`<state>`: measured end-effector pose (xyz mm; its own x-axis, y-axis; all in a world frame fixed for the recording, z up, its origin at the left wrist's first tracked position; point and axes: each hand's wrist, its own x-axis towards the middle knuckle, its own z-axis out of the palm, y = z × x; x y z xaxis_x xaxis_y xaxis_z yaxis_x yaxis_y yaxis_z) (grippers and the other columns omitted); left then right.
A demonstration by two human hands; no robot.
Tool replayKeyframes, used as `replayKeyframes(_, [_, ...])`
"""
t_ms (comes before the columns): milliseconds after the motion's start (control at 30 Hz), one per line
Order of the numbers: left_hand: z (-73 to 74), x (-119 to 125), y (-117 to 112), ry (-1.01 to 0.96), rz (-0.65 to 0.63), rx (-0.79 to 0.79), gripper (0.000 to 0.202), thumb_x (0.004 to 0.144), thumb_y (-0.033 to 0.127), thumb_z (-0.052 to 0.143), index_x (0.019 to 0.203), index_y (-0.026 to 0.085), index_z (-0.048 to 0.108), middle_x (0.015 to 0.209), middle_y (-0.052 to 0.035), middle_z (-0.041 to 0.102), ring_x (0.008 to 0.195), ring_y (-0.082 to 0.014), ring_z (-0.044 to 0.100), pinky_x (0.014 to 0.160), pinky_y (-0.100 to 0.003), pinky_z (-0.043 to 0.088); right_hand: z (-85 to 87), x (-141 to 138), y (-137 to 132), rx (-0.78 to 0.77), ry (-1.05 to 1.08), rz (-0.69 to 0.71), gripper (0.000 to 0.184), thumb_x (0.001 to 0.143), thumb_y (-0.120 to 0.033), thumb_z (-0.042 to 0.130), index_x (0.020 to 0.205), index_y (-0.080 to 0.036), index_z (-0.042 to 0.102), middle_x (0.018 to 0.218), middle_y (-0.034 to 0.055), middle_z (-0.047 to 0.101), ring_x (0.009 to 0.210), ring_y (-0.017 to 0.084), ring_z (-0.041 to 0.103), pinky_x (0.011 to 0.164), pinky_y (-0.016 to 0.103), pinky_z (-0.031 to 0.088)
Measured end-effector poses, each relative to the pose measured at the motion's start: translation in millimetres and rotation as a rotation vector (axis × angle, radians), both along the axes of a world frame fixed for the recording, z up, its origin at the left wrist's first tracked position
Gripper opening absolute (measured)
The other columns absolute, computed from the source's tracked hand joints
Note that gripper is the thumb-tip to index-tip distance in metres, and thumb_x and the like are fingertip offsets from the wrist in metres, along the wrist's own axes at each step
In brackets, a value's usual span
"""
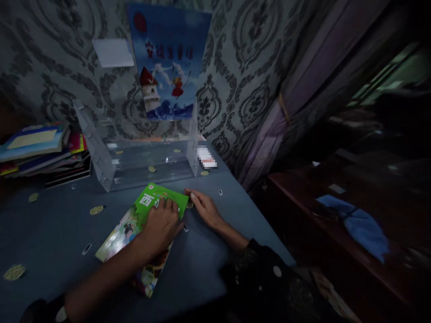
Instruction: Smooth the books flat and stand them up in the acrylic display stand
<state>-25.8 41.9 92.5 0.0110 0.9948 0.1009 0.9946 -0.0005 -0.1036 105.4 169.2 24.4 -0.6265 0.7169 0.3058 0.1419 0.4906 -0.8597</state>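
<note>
A green picture-covered book (134,224) with white characters lies slantwise on the table. My left hand (163,224) rests on its cover with the fingers curled under; whether something small is beneath them is hidden. At the book's upper right corner, my right hand (205,208) has its fingertips closed against the edge, palm side inward. Behind the book stands a clear plastic rack (151,154) with upright side panels. A blue storybook (171,67) with a red-roofed tower stands upright at the rack's back.
To the left is a stack of books (37,148). A small white and red item (206,157) lies right of the rack. Patterned wallpaper (256,40) and a tied purple curtain (269,125) bound the back. Beyond the table's right edge, a blue cloth (357,226) lies on a dark red surface.
</note>
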Motion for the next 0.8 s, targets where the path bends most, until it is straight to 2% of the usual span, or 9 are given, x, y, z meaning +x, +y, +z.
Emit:
replayKeyframes(100, [-3.9,5.8,12.7,0.038,0.0,0.013,0.021,0.089,0.024,0.059,0.099,0.007,0.066,0.098,-0.023,0.069,0.094,-0.0355,0.066,0.064,-0.04,0.056,0.9,1.1,2.3,-0.001,0.028,0.01,0.047,0.101,-0.048,0.039,0.125,-0.02,0.067,0.116,0.0109,0.075,0.109,0.025,0.071,0.096,0.044,0.056])
replayKeyframes(167, [-5.5,8.6,17.4,0.055,0.003,0.036,0.017,0.086,0.017,0.057,0.095,0.006,0.067,0.095,-0.0233,0.069,0.089,-0.0354,0.067,0.062,-0.04,0.056,2.3,1.8,2.8,0.015,0.04,0.018,0.045,0.102,-0.047,0.039,0.125,-0.02,0.068,0.115,0.0109,0.075,0.107,0.024,0.071,0.095,0.042,0.057])
replayKeyframes(333, [-0.6,16.6,22.8,0.07,0.051,0.0,0.02,0.083,0.006,0.053,0.094,0.002,0.069,0.093,-0.0263,0.07,0.087,-0.0365,0.07,0.061,-0.039,0.057,5.6,2.7,2.6,0.047,0.022,0.017,0.042,0.102,-0.044,0.04,0.123,-0.022,0.068,0.115,0.0103,0.075,0.108,0.025,0.071,0.095,0.043,0.057])
replayKeyframes(567, [12.8,14.4,21.6,0.032,0.044,-0.094,0.023,0.09,0.012,0.052,0.098,0.001,0.07,0.093,-0.0265,0.071,0.088,-0.0353,0.071,0.067,-0.04,0.056,7.5,1.8,2.8,-0.021,0.024,0.02,0.042,0.1,-0.043,0.041,0.124,-0.021,0.068,0.114,0.0094,0.076,0.106,0.025,0.071,0.095,0.042,0.056])
replayKeyframes(800, [22.5,10.8,22.7,0.029,0.072,-0.215,0.027,0.094,0.019,0.045,0.101,0.005,0.068,0.094,-0.0205,0.073,0.089,-0.032,0.073,0.073,-0.038,0.055,11.3,2.2,3.6,-0.027,0.046,0.013,0.041,0.101,-0.042,0.043,0.125,-0.022,0.068,0.113,0.0069,0.076,0.106,0.024,0.071,0.096,0.041,0.054])
